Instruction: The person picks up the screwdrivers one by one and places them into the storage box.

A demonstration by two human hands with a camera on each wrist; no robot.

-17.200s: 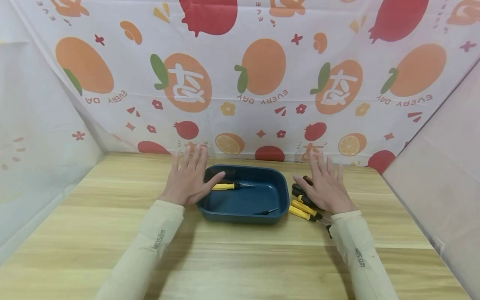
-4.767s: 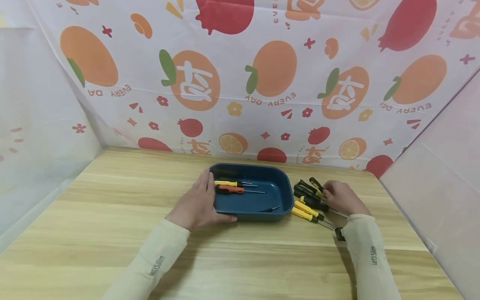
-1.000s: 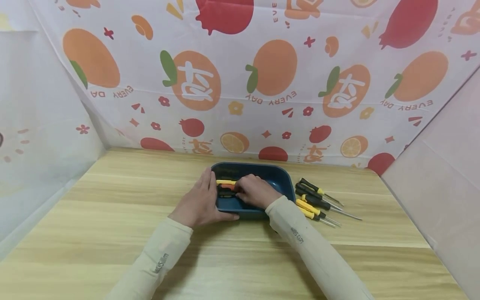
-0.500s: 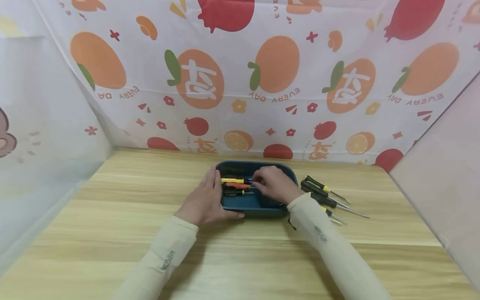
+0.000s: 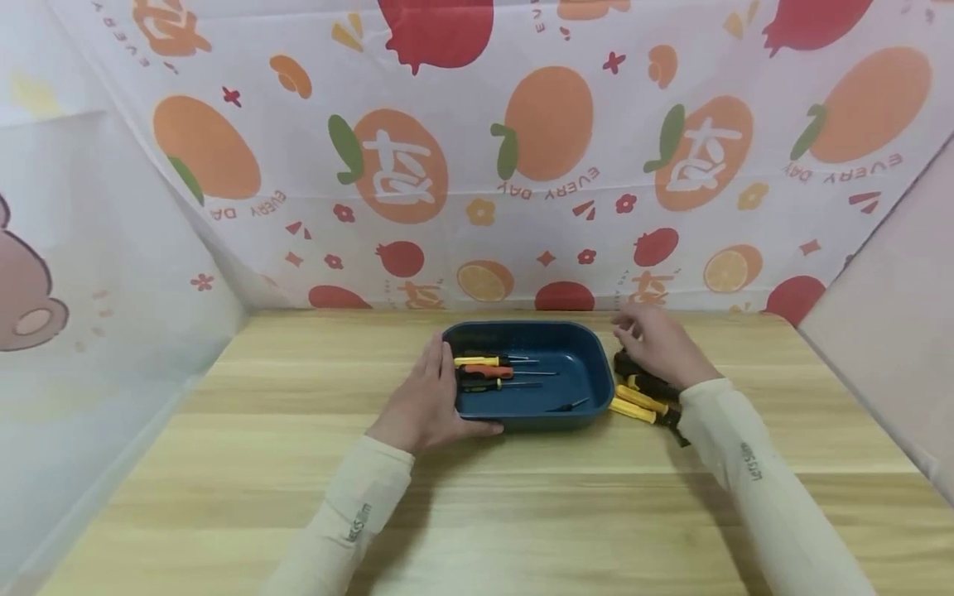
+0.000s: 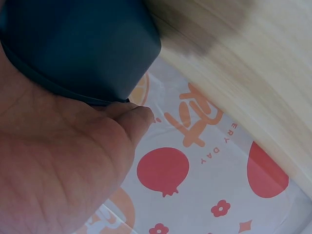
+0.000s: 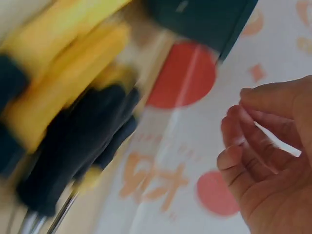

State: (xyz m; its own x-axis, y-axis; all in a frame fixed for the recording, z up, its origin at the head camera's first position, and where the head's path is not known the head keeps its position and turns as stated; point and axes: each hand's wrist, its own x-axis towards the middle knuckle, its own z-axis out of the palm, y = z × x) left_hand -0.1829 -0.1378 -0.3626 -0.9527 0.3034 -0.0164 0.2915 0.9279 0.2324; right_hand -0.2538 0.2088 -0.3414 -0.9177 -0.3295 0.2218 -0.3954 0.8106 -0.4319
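My left hand (image 5: 430, 403) rests against the left end of a dark blue plastic bin (image 5: 547, 422), fingers straight along that end and thumb along the front wall. Inside lie yellow screwdrivers (image 5: 477, 361), an orange-and-black screwdriver (image 5: 492, 372), a black screwdriver with a yellow collar (image 5: 483, 386) and a small black pointed tool (image 5: 569, 406). My right hand (image 5: 662, 346) hovers just above black-handled screwdrivers (image 5: 652, 386) right of the bin, fingers loosely bent around nothing. The right wrist view shows that hand (image 7: 270, 151) apart from the blurred black handle (image 7: 73, 146).
Yellow-handled screwdrivers (image 5: 633, 410) lie on the table near the bin's front right corner. A small black object (image 5: 680, 436) shows beside the right sleeve. Behind the wooden table (image 5: 522, 530) hangs a fruit-print cloth (image 5: 477, 240), with pale cloth at both sides.
The right hand has left the bin and moved right, over the loose screwdrivers. The black yellow-collared screwdriver now lies in the bin with the others. The left hand has stayed at the bin's left end.
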